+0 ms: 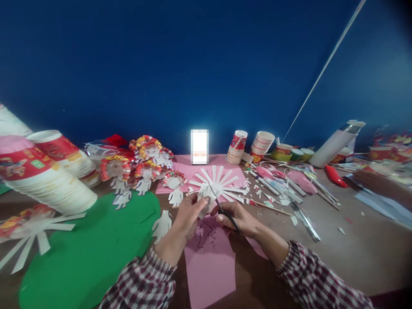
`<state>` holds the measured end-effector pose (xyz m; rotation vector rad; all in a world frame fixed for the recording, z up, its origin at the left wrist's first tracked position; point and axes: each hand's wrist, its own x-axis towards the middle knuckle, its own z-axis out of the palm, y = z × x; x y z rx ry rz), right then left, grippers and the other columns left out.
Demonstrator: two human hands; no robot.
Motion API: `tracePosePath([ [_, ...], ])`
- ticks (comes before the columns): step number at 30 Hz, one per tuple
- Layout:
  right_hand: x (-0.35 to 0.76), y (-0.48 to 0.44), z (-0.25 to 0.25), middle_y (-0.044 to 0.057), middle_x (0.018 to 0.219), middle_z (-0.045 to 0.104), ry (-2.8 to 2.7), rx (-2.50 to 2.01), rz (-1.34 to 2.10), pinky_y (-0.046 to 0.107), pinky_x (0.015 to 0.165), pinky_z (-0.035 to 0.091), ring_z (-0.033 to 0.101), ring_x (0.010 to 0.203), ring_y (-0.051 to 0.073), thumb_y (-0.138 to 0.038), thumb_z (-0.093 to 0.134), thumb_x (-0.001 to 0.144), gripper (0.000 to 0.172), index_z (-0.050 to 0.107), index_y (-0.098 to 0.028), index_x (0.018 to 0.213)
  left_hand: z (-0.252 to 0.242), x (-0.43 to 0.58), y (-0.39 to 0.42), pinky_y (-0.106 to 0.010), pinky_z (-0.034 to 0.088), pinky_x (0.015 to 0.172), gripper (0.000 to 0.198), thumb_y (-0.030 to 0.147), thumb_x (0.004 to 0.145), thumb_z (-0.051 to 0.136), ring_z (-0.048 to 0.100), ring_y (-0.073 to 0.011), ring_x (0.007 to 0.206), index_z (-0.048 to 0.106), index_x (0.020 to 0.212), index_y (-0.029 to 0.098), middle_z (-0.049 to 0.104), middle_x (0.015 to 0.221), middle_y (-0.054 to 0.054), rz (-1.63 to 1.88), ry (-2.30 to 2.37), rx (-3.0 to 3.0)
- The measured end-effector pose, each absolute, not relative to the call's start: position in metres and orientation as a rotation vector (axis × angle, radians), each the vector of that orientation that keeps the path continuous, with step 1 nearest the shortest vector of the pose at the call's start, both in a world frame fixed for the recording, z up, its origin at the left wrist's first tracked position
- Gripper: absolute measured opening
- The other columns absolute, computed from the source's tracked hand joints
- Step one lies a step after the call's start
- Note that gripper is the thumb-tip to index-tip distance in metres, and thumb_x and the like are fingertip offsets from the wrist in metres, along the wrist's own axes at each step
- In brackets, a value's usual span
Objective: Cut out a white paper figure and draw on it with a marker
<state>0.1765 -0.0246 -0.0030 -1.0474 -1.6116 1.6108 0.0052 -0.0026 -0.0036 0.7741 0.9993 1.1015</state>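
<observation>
The white paper cutout [204, 205] sits in the pinch of the left hand [189, 212], thumb flat on its face, fingers closed behind. The right hand [240, 219] is closed around the dark handles of the scissors [234, 224], whose blades point away from the wearer, at the paper's right edge; from where I stand, I cannot tell how wide the blades part. Directly below the grip lies a pink sheet [210, 274] with dark scraps on it; just beyond the grip, a fan of white strips [217, 186]; to its left, a paper figure [162, 225]. Handling, as judged: the cutout seems very light, thin and flexible, prone to bend or tear at narrow parts, and hardly slippery. Best hold: a gentle pinch on its broad middle, fingertips clear of the blades.
</observation>
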Motion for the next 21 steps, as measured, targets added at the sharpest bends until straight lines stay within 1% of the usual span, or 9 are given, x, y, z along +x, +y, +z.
tracePosePath([
  [6,0.1733,-0.0266,-0.0007,-0.004,0.057,0.046,-1.611,-1.024,1.586,0.018,0.044,0.031,0.041,0.048,0.006,-0.06,0.07,0.071,0.052,0.061,-0.01,0.084,-0.0005,0.0058,-0.0073,-0.021,0.038,0.047,0.029,0.036,0.061,0.076,0.05,-0.0097,0.049,0.061,0.074,0.015,0.058,0.057,0.003,1.092,1.049,0.817],
  [11,0.173,-0.0295,-0.0024,-0.004,0.056,0.05,-1.503,-1.016,1.688,0.016,0.038,0.031,0.044,0.042,0.006,-0.064,0.065,0.074,0.053,0.059,-0.013,0.088,0.0012,0.0075,-0.0094,-0.024,0.044,0.051,0.034,0.036,0.063,0.076,0.056,-0.0129,0.052,0.063,0.085,0.014,0.063,0.062,-0.001,1.087,0.995,0.79],
  [14,0.1739,-0.0292,-0.0043,-0.004,0.055,0.051,-1.49,-1.001,1.703,0.015,0.036,0.031,0.045,0.041,0.006,-0.062,0.065,0.075,0.051,0.058,-0.013,0.086,0.0023,0.0083,-0.0098,-0.025,0.046,0.053,0.038,0.033,0.06,0.078,0.058,-0.0137,0.053,0.062,0.09,0.015,0.066,0.065,-0.001,1.107,0.977,0.758],
  [16,0.1744,-0.0283,-0.0045,-0.004,0.054,0.05,-1.501,-0.989,1.7,0.015,0.036,0.032,0.043,0.041,0.006,-0.06,0.066,0.075,0.049,0.058,-0.013,0.084,0.0032,0.0082,-0.0101,-0.024,0.046,0.053,0.037,0.031,0.06,0.078,0.059,-0.0132,0.053,0.062,0.089,0.016,0.066,0.065,-0.001,1.112,0.989,0.755],
  [21,0.1749,-0.0269,-0.0018,-0.004,0.053,0.048,-1.544,-0.995,1.683,0.016,0.037,0.033,0.043,0.041,0.006,-0.058,0.068,0.074,0.047,0.056,-0.013,0.078,0.0034,0.006,-0.0101,-0.023,0.045,0.053,0.027,0.033,0.063,0.077,0.058,-0.0119,0.051,0.064,0.079,0.015,0.065,0.062,0.0,1.112,0.981,0.797],
])
